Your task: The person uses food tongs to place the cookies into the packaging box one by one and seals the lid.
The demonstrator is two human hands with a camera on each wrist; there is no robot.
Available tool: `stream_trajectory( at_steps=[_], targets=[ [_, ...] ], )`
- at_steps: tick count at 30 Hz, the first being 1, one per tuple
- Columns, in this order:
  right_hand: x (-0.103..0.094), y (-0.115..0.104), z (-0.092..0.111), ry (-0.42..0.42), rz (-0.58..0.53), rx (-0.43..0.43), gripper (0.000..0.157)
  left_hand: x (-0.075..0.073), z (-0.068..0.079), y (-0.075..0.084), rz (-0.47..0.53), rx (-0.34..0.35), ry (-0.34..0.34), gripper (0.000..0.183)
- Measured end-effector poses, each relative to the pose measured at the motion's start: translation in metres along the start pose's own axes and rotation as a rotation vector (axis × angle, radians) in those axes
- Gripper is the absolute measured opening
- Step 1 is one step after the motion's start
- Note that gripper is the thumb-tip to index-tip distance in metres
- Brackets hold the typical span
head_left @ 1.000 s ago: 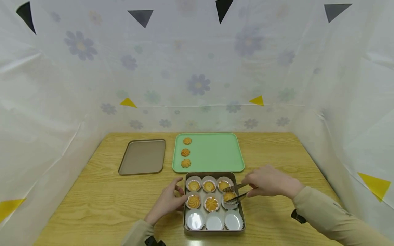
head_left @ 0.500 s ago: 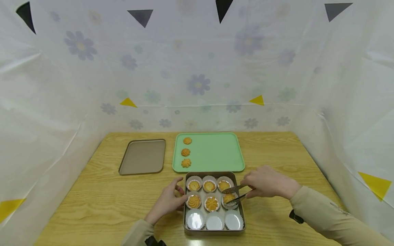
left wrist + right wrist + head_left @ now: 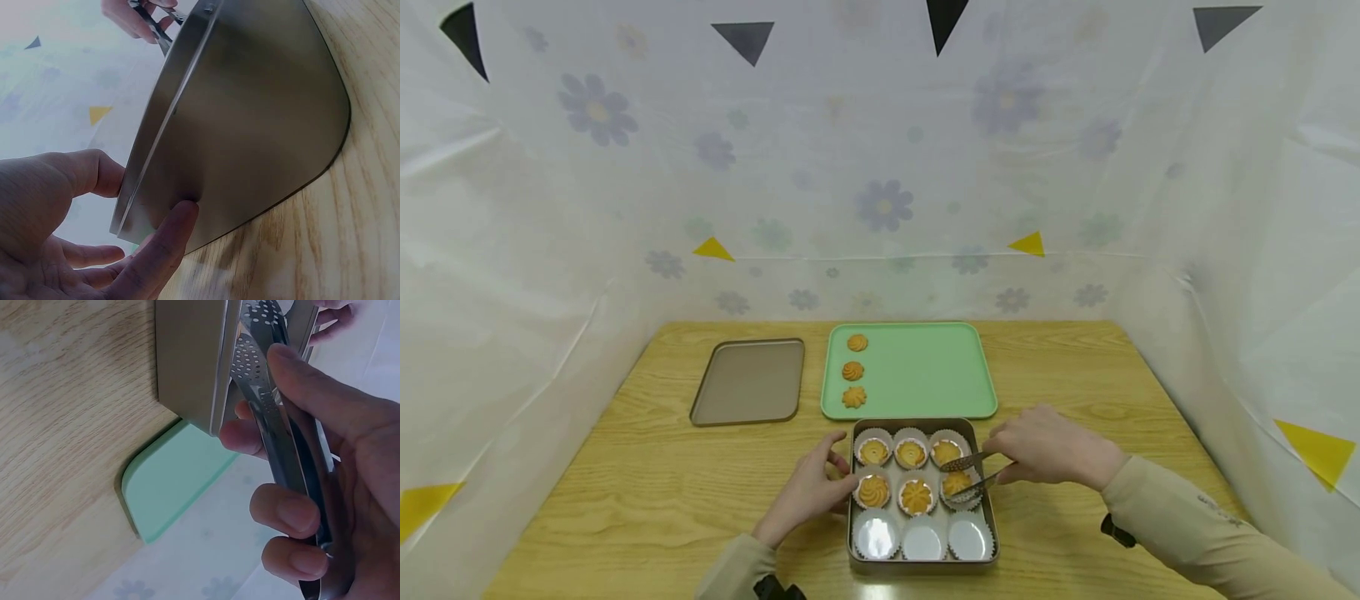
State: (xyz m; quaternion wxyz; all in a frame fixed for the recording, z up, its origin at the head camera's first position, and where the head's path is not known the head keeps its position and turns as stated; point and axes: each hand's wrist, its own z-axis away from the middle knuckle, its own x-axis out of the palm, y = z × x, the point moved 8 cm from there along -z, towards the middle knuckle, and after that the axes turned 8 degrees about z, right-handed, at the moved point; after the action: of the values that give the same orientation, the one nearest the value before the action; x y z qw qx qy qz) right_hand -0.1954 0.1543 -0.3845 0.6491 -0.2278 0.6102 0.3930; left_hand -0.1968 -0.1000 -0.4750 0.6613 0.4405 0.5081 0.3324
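My right hand (image 3: 1048,446) grips a pair of metal tongs (image 3: 278,434) with perforated tips, reaching over the right wall of a square metal baking tin (image 3: 922,568). Between the tips sits a golden piped cookie (image 3: 957,483), inside the right paper cup (image 3: 970,502) of the middle row. My left hand (image 3: 811,487) holds the tin's left side, thumb at the rim and a finger (image 3: 181,219) against the outer wall. Other cookies, such as a star-shaped one (image 3: 916,497), fill the back and middle rows of cups. The front-row paper cups (image 3: 922,539) hold nothing.
Behind the tin lies a green tray (image 3: 925,367) with 3 cookies (image 3: 853,371) in a column at its left. To its left is a flat brown tray (image 3: 748,383). White patterned sheeting (image 3: 880,167) encloses the wooden table (image 3: 647,492) at the back and sides.
The cookie between the tongs has sunk slightly into its paper cup, and my right hand has shifted a little to the left. My left hand and the tin stay where they were.
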Motion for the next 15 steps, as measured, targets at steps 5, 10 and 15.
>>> stream_trajectory(
  at_steps=[5, 10, 15],
  targets=[
    [-0.0004, -0.0028, -0.0011, 0.010, 0.047, -0.002, 0.027, 0.0003, 0.0001, 0.0003, 0.006, 0.003, -0.003, 0.073],
    [0.0005, -0.0036, -0.0021, 0.011, 0.079, 0.002, 0.028, 0.0003, 0.0000, -0.0005, 0.010, 0.002, -0.004, 0.073],
    [-0.0002, -0.0047, -0.0028, 0.016, 0.103, 0.007, 0.030, 0.0001, -0.0002, -0.0011, 0.007, 0.005, -0.006, 0.074]
  ],
)
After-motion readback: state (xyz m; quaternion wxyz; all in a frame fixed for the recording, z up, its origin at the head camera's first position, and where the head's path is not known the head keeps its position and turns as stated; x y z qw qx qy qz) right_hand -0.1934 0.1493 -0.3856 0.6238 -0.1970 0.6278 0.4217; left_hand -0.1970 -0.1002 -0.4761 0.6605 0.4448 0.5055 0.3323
